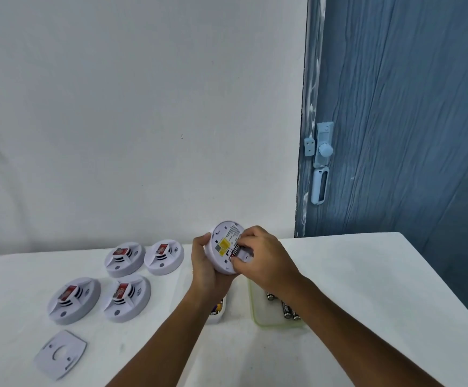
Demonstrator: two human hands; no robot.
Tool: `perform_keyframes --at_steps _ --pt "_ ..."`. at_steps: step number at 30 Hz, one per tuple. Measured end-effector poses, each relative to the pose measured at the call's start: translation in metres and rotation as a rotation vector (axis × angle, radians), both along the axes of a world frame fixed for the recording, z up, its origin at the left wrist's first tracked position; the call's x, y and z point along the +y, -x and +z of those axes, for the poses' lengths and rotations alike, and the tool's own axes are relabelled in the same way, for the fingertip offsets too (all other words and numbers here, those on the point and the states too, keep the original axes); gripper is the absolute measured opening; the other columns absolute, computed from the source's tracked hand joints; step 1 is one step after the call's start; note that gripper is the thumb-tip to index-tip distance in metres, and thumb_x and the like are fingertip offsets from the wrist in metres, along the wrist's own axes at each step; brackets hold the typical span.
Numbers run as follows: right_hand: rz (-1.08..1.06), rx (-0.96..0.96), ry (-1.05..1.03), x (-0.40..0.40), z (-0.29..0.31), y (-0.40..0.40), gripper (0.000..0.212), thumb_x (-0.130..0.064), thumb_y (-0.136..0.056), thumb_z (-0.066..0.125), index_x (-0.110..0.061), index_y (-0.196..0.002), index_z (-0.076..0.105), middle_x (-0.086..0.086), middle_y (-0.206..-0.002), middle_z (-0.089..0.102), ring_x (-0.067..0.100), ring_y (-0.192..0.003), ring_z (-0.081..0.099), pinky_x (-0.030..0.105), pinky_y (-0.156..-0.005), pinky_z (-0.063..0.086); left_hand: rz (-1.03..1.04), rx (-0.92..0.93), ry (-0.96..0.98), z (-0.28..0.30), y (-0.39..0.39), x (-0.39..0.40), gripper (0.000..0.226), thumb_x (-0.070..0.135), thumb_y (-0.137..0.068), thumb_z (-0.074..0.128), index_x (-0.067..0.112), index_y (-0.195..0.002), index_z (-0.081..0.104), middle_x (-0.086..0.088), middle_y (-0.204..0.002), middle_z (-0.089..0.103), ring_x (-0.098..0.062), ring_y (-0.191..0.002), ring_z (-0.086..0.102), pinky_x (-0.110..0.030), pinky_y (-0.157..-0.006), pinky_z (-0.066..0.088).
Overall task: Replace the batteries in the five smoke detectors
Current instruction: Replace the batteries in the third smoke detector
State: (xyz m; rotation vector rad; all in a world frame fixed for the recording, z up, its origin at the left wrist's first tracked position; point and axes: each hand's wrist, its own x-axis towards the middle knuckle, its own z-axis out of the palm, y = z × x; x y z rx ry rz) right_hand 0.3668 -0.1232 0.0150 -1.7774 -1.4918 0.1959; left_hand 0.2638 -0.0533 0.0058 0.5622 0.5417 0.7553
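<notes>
My left hand (203, 270) grips a white round smoke detector (223, 247), held up with its back and a yellow label facing me. My right hand (263, 256) curls over its right side, its fingers on a black battery (234, 251) seated in the open compartment. Several more white detectors (73, 300) with red labels lie on the white table (366, 275) at the left, in two rows. A detached white mounting plate (59, 354) lies in front of them.
A clear tray (258, 317) with black batteries (287, 311) sits below my right forearm. A white container (217, 314) with batteries is partly hidden under my left forearm. A blue door (394, 121) with a pale latch stands at the right behind the table.
</notes>
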Motion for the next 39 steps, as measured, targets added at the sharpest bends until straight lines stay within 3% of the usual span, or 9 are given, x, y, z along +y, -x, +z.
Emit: perform_keyframes --at_steps 4,9,12,18,23,28,31,35,39 --pt "-0.028 -0.055 0.058 0.000 0.001 0.003 0.029 -0.026 -0.080 0.063 -0.005 -0.101 0.067 0.006 -0.107 0.056 0.022 -0.093 0.058 0.033 -0.081 0.051 -0.004 0.058 -0.059 -0.004 -0.002 -0.001 0.056 0.042 -0.091 0.033 0.009 -0.087 0.077 -0.014 -0.086 0.072 -0.023 -0.077 0.069 -0.035 -0.078 0.047" --pt "-0.026 -0.033 0.008 -0.003 0.001 0.007 0.027 -0.020 -0.079 0.056 -0.003 -0.096 0.067 0.013 -0.087 0.064 0.025 -0.077 0.054 0.032 -0.067 0.045 -0.021 0.134 -0.115 -0.005 -0.006 0.001 0.048 0.044 -0.091 0.036 0.008 -0.103 0.066 -0.012 -0.085 0.071 -0.023 -0.083 0.066 -0.034 -0.074 0.050" --pt "0.006 0.020 -0.062 -0.004 0.001 0.006 0.018 -0.019 -0.075 0.051 -0.006 -0.080 0.063 0.005 -0.064 0.049 0.022 -0.061 0.042 0.031 -0.056 0.037 -0.039 0.159 -0.144 -0.002 -0.007 0.003 0.048 0.045 -0.090 0.036 0.009 -0.097 0.067 -0.011 -0.083 0.068 -0.023 -0.084 0.064 -0.033 -0.073 0.050" --pt "0.015 0.053 -0.107 -0.004 -0.005 0.000 0.024 -0.017 -0.077 0.046 -0.001 -0.077 0.064 0.009 -0.063 0.055 0.024 -0.059 0.050 0.036 -0.055 0.045 -0.039 0.202 -0.166 0.001 -0.011 0.005 0.047 0.046 -0.090 0.033 0.012 -0.091 0.066 -0.006 -0.074 0.065 -0.019 -0.077 0.061 -0.031 -0.067 0.047" --pt "0.115 0.106 -0.140 -0.006 -0.004 -0.006 0.029 -0.008 -0.082 0.057 -0.004 -0.106 0.073 0.009 -0.108 0.070 0.017 -0.097 0.065 0.024 -0.087 0.051 -0.034 0.169 -0.109 0.002 -0.013 0.010 0.047 0.045 -0.089 0.033 0.016 -0.072 0.066 -0.002 -0.064 0.058 -0.015 -0.061 0.058 -0.024 -0.054 0.046" --pt "0.246 0.037 -0.053 -0.006 -0.003 -0.026 0.027 -0.006 -0.085 0.065 -0.008 -0.111 0.072 0.007 -0.116 0.063 0.013 -0.107 0.059 0.023 -0.096 0.046 -0.098 0.115 -0.036 0.005 -0.013 0.012 0.041 0.048 -0.085 0.037 0.014 -0.086 0.061 -0.004 -0.073 0.054 -0.018 -0.066 0.055 -0.026 -0.061 0.044" --pt "0.266 0.074 -0.110 -0.006 0.001 -0.029 0.020 -0.008 -0.086 0.067 -0.007 -0.105 0.073 0.004 -0.106 0.065 0.007 -0.098 0.061 0.020 -0.087 0.049 -0.129 0.082 -0.002 0.002 -0.012 0.013 0.045 0.049 -0.085 0.038 0.013 -0.095 0.061 -0.008 -0.080 0.060 -0.021 -0.070 0.062 -0.032 -0.066 0.050" --pt "0.035 0.464 -0.201 -0.006 0.001 -0.033 0.013 -0.006 -0.089 0.065 -0.012 -0.100 0.067 0.004 -0.079 0.068 0.011 -0.067 0.064 0.019 -0.061 0.050 -0.103 0.088 -0.023 0.000 -0.002 0.018 0.049 0.050 -0.084 0.037 0.013 -0.108 0.059 -0.012 -0.099 0.059 -0.029 -0.092 0.054 -0.036 -0.074 0.048" --pt "-0.083 0.386 0.191 -0.008 -0.025 -0.045 0.007 -0.013 -0.086 0.070 -0.017 -0.084 0.064 0.001 -0.058 0.060 0.013 -0.047 0.056 0.022 -0.053 0.045 -0.082 0.052 -0.006 -0.002 0.016 0.026 0.050 0.048 -0.084 0.038 0.013 -0.112 0.059 -0.014 -0.102 0.058 -0.034 -0.094 0.052 -0.035 -0.069 0.050"
